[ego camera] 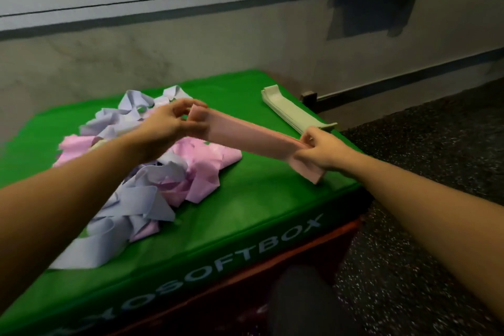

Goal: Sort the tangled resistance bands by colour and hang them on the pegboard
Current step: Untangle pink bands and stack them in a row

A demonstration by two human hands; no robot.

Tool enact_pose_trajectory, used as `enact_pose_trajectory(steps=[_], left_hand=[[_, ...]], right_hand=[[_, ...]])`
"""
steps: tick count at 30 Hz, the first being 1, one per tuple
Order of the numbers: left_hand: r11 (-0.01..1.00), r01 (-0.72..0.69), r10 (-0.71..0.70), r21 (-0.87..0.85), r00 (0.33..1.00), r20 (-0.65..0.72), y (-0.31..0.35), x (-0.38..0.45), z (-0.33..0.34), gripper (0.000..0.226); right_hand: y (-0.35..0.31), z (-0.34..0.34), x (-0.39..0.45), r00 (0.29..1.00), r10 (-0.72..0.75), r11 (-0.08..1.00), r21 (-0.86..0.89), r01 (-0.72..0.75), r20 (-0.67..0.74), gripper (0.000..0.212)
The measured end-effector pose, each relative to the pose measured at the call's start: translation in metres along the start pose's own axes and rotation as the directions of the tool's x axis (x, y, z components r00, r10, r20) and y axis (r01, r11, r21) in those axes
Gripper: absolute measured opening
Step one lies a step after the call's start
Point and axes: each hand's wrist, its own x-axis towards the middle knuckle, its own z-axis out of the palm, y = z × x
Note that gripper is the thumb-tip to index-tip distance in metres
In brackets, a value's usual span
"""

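Tangled pile of lilac and pink bands (pixel 131 172) sits on the left of the green soft box (pixel 245 213). Just above that pile, left hand (pixel 166 124) pinches one end of a salmon-pink band (pixel 245 136) — right hand (pixel 321 148) pinches the other end. Past it, near the box's far right corner, lies a pale green stack (pixel 291 112).

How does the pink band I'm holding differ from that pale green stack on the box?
The pink band is lifted above the green box, stretched between the left hand and right hand; the pale green stack lies untouched by the box's far right edge. Colours differ: salmon pink against pale green. Both are flat, straightened strips.
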Motion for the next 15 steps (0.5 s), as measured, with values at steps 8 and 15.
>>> enact_pose_trajectory(steps=[8, 15], left_hand=[[0.927, -0.126, 0.115, 0.354, 0.992, 0.052, -0.049, -0.109, 0.018, 0.062], [0.7, -0.265, 0.238, 0.663, 0.962, 0.133, -0.086, -0.135, 0.025, 0.063]], right_hand=[[0.001, 0.0, -0.027, 0.947, -0.221, 0.886, -0.356, 0.296, 0.235, 0.028], [0.0, 0.028, -0.034, 0.931, -0.273, 0.826, -0.436, 0.356, 0.243, 0.03]])
